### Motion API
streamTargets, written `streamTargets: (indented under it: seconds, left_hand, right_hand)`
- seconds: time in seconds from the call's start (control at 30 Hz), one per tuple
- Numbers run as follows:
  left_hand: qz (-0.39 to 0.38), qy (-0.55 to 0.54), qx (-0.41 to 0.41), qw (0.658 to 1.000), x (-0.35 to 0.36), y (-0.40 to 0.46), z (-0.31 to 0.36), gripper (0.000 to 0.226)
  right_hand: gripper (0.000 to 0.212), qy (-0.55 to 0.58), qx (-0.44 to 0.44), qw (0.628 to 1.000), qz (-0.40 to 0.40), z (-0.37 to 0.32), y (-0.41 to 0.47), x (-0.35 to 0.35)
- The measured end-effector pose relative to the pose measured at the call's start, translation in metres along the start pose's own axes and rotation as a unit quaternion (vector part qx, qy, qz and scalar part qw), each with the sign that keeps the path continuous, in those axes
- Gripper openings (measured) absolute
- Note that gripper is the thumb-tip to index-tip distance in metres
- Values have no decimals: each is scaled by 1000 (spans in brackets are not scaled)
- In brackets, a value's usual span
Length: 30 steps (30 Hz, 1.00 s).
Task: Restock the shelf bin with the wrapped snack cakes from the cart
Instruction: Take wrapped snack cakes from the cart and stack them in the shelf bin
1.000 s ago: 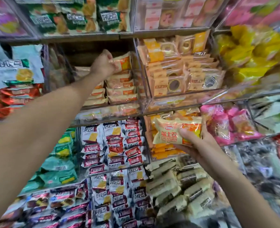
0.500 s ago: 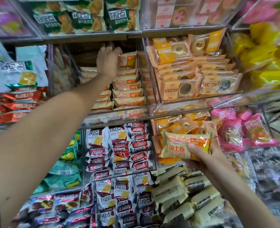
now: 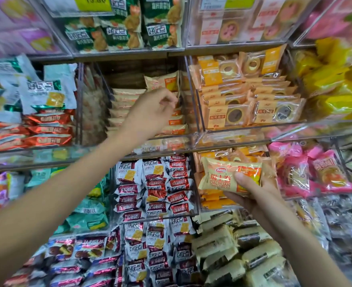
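The clear shelf bin [image 3: 188, 94] sits at the middle of the shelving and holds two stacks of beige-and-orange wrapped snack cakes [image 3: 127, 96]. One cake [image 3: 162, 81] leans at the top of the right stack. My left hand [image 3: 150, 110] hovers in front of the bin's opening, just below that top cake, with its fingers loosely curled and nothing in them. My right hand [image 3: 251, 195] is lower and to the right, in front of the shelf below. It grips one wrapped snack cake [image 3: 226, 177] from beneath, thumb on its front.
Clear bins surround the target: ring cakes [image 3: 243, 96] to the right, red-and-white packets [image 3: 154, 183] below, green packets [image 3: 121, 32] above, red foil packs [image 3: 46, 129] to the left, pink packs [image 3: 307, 172] at right. Pale wrapped cakes [image 3: 233, 251] lie at the bottom.
My left hand has drawn back and down from the top of the stack, out of the bin, and now holds nothing. My right hand still holds its cake in about the same place.
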<state>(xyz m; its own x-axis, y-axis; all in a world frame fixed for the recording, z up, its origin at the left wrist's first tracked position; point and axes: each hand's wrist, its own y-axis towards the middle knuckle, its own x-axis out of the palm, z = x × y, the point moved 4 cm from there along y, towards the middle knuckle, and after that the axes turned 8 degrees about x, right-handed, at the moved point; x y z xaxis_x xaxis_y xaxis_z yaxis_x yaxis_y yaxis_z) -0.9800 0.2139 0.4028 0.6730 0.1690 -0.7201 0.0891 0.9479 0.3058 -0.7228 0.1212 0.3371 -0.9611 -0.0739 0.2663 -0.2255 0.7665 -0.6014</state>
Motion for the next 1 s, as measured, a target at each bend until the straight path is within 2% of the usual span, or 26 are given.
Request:
streamTargets:
  seconds: [0.03,0.1,0.17,0.2,0.3,0.47,0.53,0.6,0.67,0.73,0.87,1.0]
  left_hand:
    - [-22,-45,41,998,0,-24,22,13]
    - [-124,-79,101,984,11,-70,54,33]
    - [-202,-20,138,969,29,-101,65,59]
    - [-210,22,152,966,36,-110,66,68]
    - [-151,94,167,970,42,-122,68,64]
    - [-100,104,183,973,25,-121,66,47]
    - [-81,124,176,973,10,-115,61,47]
    - [-45,129,153,979,-11,-98,50,46]
    - [5,141,113,983,-33,-67,29,45]
    - [27,184,60,981,-45,-26,1,44]
    - [-18,262,-10,965,-24,44,-55,42]
    - [-55,316,5,947,17,85,-91,42]
  right_hand:
    - [47,-1,6,1000,-10,0,1,4]
    - [57,-14,17,999,-32,2,2,15]
    - [69,-29,22,997,-61,3,2,23]
    - [71,-31,26,996,-80,4,2,28]
    - [67,-7,48,989,-138,7,0,37]
    - [57,40,49,977,-202,6,-3,44]
    - [55,60,41,980,-183,4,-1,42]
    - [38,63,44,989,-126,4,7,33]
    - [19,11,55,996,-68,8,16,22]
    - [14,-32,73,996,-33,14,22,17]
    - [15,-43,89,995,-4,20,28,11]
    - [14,-47,104,993,-8,26,36,3]
